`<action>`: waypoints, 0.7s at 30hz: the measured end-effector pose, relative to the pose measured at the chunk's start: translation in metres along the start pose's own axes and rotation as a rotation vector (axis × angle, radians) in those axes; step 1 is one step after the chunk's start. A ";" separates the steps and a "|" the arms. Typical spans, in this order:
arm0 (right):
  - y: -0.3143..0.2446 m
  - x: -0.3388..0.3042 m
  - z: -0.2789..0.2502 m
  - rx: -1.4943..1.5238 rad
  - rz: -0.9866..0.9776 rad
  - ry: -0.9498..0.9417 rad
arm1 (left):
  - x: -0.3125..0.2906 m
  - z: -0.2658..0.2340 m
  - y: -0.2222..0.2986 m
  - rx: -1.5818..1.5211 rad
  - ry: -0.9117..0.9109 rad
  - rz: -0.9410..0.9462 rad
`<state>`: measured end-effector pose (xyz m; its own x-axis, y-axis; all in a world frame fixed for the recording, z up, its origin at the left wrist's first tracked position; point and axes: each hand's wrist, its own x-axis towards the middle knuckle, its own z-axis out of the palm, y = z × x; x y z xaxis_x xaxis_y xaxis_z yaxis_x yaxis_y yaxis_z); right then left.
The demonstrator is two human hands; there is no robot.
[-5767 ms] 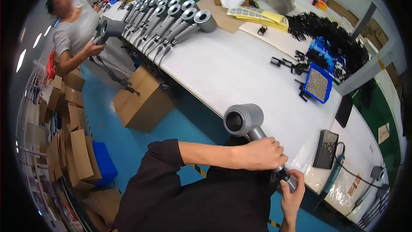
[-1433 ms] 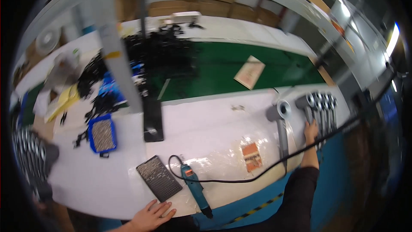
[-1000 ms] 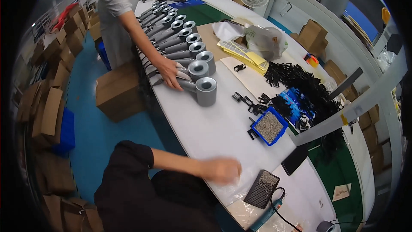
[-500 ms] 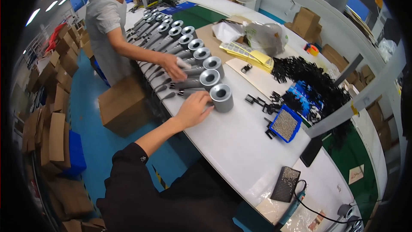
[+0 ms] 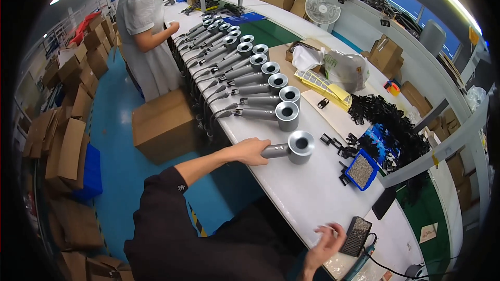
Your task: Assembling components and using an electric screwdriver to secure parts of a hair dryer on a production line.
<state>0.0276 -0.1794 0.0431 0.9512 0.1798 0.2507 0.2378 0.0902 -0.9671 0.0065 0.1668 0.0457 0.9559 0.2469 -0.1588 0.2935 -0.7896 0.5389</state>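
My left hand [image 5: 251, 151] is closed round the handle of a grey hair dryer [image 5: 300, 148], whose round silver-rimmed head points upward over the white table near its front edge. Beyond it, a long row of similar grey hair dryers [image 5: 288, 117] lies side by side, handles and cords toward the table edge. At the lower right, my right hand [image 5: 327, 244] has its fingers apart and is empty. It is beside a black perforated tray [image 5: 356, 235] holding small screw-like pieces and a teal corded power screwdriver [image 5: 358, 265].
A blue tray [image 5: 363, 170] of small metal pieces stands near a heap of black plastic parts [image 5: 385, 119]. Yellow sheets [image 5: 328, 91] and a plastic bag [image 5: 346, 72] lie behind. A co-worker [image 5: 148, 36] stands at the far left, near a cardboard box [image 5: 165, 122].
My left hand has gripped a hair dryer and drawn it away from the row toward me. My right hand has come into view. The co-worker's near hand has pulled back from the row.
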 end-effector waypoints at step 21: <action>-0.073 -0.039 -0.058 -0.099 0.638 -0.533 | -0.029 0.062 0.158 -1.256 -0.286 0.107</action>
<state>-0.0159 -0.2504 0.1017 0.6949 0.6082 -0.3836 -0.2748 -0.2683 -0.9233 0.0252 -0.0002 0.0839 0.9875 -0.0359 -0.1532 0.1568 0.3059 0.9391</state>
